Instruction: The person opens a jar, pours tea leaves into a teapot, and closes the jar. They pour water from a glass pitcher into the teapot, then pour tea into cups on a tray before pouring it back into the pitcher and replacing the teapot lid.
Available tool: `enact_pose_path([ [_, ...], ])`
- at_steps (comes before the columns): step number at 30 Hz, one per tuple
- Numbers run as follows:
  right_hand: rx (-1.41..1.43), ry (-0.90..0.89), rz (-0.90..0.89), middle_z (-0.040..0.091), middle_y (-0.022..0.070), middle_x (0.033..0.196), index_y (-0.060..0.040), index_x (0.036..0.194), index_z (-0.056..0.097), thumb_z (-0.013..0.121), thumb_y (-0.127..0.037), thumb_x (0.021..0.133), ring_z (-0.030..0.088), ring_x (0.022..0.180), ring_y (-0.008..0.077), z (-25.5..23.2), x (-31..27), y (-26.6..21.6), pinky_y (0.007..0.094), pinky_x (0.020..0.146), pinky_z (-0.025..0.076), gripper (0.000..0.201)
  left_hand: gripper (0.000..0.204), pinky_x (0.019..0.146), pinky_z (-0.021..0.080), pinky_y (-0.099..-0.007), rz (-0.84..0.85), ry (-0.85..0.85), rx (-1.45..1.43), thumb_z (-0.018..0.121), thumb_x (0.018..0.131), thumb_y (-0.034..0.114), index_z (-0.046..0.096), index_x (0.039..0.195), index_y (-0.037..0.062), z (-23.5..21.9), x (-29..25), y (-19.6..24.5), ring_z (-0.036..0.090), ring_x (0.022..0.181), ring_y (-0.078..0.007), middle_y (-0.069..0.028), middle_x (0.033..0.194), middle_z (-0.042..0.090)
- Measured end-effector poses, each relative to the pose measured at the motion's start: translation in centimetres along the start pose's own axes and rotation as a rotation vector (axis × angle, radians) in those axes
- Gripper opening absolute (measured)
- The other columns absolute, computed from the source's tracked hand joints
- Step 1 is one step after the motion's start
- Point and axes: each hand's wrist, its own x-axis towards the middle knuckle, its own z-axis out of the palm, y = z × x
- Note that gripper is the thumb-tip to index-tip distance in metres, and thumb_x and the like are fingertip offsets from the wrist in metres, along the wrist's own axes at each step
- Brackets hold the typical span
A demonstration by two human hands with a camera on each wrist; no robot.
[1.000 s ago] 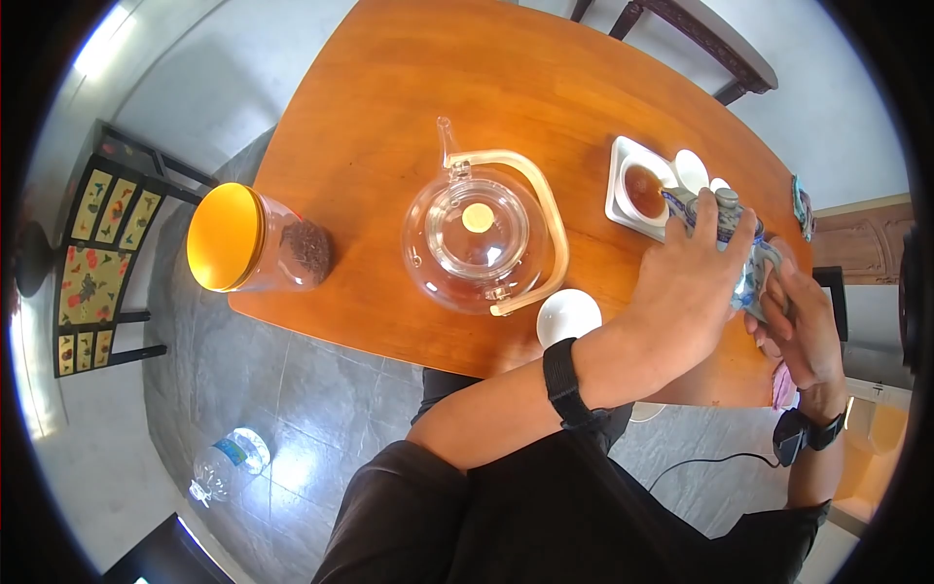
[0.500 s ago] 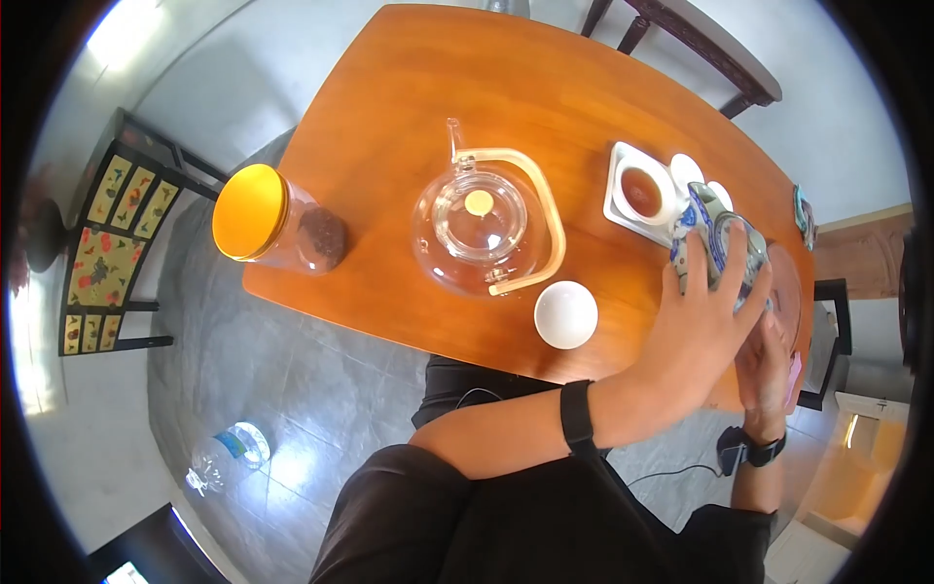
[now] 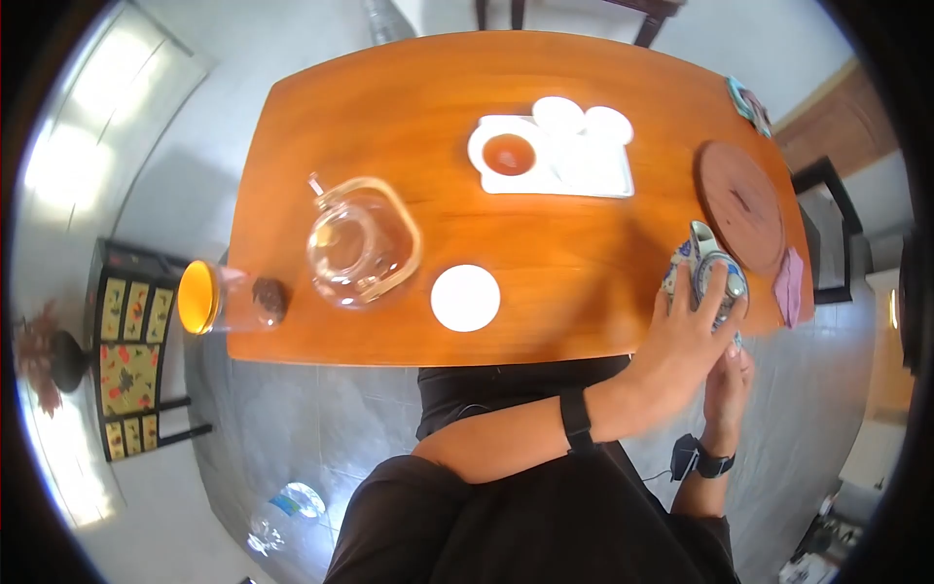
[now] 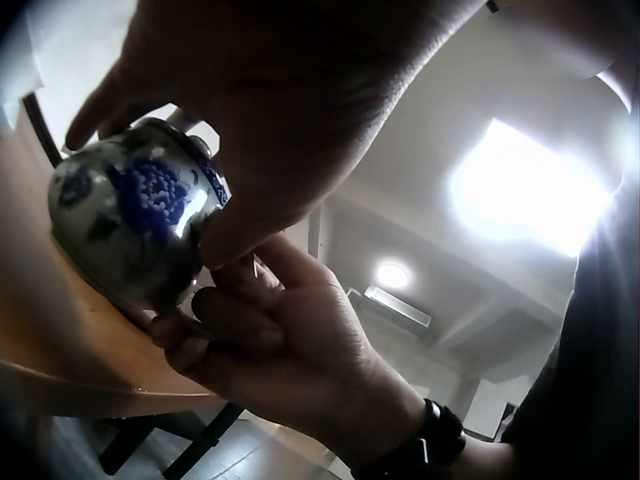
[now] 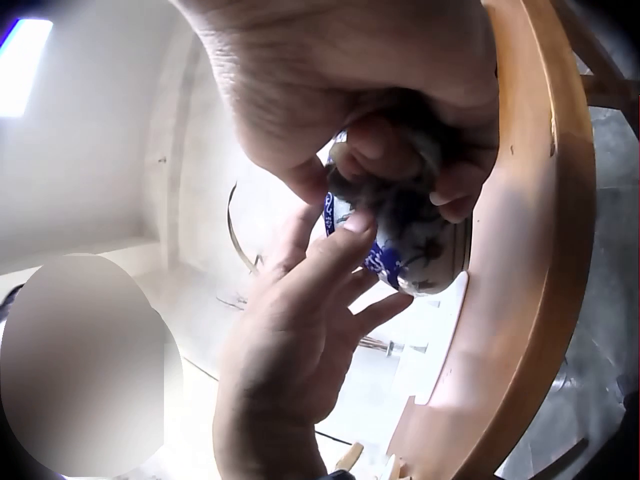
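A blue-and-white porcelain teapot (image 3: pixel 722 282) with a floral pattern is held in both hands near the table's front right edge. My left hand (image 3: pixel 681 341) lies over its top, fingers spread across the lid and side. From the near side, my right hand (image 3: pixel 728 389) grips the teapot's handle, with the fingers curled tightly in the right wrist view. The blue flower on the teapot's body (image 4: pixel 150 195) shows plainly in the left wrist view. Just beyond it lies a round brown board (image 3: pixel 741 200).
A white tray (image 3: pixel 623 185) carries a bowl of tea (image 3: pixel 510 156) and white cups (image 3: pixel 558 115). Left of it stand a glass kettle (image 3: pixel 355 243) with a wooden handle and a yellow-lidded jar (image 3: pixel 199 297). A white cup (image 3: pixel 465 298) sits near the front edge, a pink cloth (image 3: pixel 790 287) by the board.
The teapot, in both hands, has come away from beside the tray and tea bowl toward the front right edge. The head view has turned right, and the brown board now shows fully.
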Motion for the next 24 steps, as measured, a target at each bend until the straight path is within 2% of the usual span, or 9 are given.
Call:
enact_pose_path([
  [5, -0.011, -0.002, -0.006, 0.043, -0.0089, 0.067, -0.0088, 0.085, 0.058, 0.058, -0.034, 0.104, 0.03, 0.056, 0.0017, -1.3, 0.8, 0.7, 0.0226, 0.051, 0.019, 0.032, 0.054, 0.102, 0.043, -0.0605, 0.02, 0.004, 0.024, 0.067, 0.083, 0.01, 0.057, 0.136, 0.0074, 3.1, 1.8, 0.0, 0.04, 0.13, -0.0584, -0.0272, 0.15, 0.035],
  [8, 0.026, -0.02, 0.0, 0.045, -0.0087, 0.067, -0.0072, 0.09, 0.061, 0.058, -0.034, 0.104, 0.031, 0.054, 0.001, -1.5, 1.8, 1.5, 0.0215, 0.049, 0.022, 0.03, 0.055, 0.102, 0.043, -0.0603, 0.035, 0.01, 0.058, 0.068, 0.082, 0.01, 0.057, 0.136, 0.0078, 4.0, 2.5, -0.6, 0.041, 0.13, -0.0579, -0.0267, 0.15, 0.034],
  [13, 0.069, -0.024, 0.016, 0.048, -0.0071, 0.066, -0.0077, 0.086, 0.059, 0.056, -0.032, 0.105, 0.034, 0.053, 0.0016, -0.6, 3.1, 2.2, 0.0214, 0.048, 0.025, 0.031, 0.063, 0.102, 0.043, -0.059, 0.048, -0.003, 0.02, 0.074, 0.078, 0.011, 0.056, 0.138, 0.0092, 3.9, 3.5, -1.9, 0.038, 0.134, -0.0556, -0.0254, 0.15, 0.035],
  [19, -0.005, -0.038, 0.009, 0.049, -0.0056, 0.064, -0.0071, 0.084, 0.058, 0.054, -0.034, 0.107, 0.035, 0.053, 0.0023, -0.5, 3.8, 2.5, 0.0224, 0.048, 0.025, 0.035, 0.065, 0.102, 0.044, -0.0573, 0.069, -0.038, 0.02, 0.075, 0.077, 0.012, 0.056, 0.139, 0.0109, 3.7, 4.1, -3.2, 0.039, 0.135, -0.0535, -0.0246, 0.152, 0.034],
  [21, -0.007, -0.093, 0.046, 0.054, -0.0038, 0.066, -0.0043, 0.088, 0.061, 0.054, -0.034, 0.107, 0.043, 0.055, 0.0031, -0.4, 3.9, 1.9, 0.0206, 0.05, 0.033, 0.036, 0.065, 0.102, 0.044, -0.0574, 0.064, -0.061, 0.017, 0.075, 0.077, 0.012, 0.056, 0.14, 0.0112, 3.6, 4.2, -3.4, 0.039, 0.135, -0.0534, -0.0244, 0.153, 0.034],
  [22, -0.007, -0.081, 0.051, 0.054, -0.0038, 0.066, -0.0043, 0.088, 0.061, 0.054, -0.034, 0.107, 0.043, 0.055, 0.0031, -0.5, 4.0, 2.0, 0.0206, 0.05, 0.033, 0.036, 0.066, 0.102, 0.045, -0.0575, 0.054, -0.069, 0.023, 0.075, 0.077, 0.012, 0.056, 0.14, 0.0115, 3.6, 4.2, -3.5, 0.04, 0.134, -0.0532, -0.0242, 0.154, 0.034],
  [24, -0.063, -0.125, 0.024, 0.061, 0.0001, 0.075, -0.0014, 0.097, 0.063, 0.054, -0.033, 0.107, 0.055, 0.061, 0.0059, -0.7, 4.1, 2.3, 0.0211, 0.055, 0.046, 0.035, 0.066, 0.101, 0.045, -0.0573, 0.049, -0.074, 0.03, 0.075, 0.077, 0.013, 0.056, 0.14, 0.0135, 3.7, 4.2, -3.6, 0.04, 0.134, -0.0524, -0.0232, 0.154, 0.034],
])
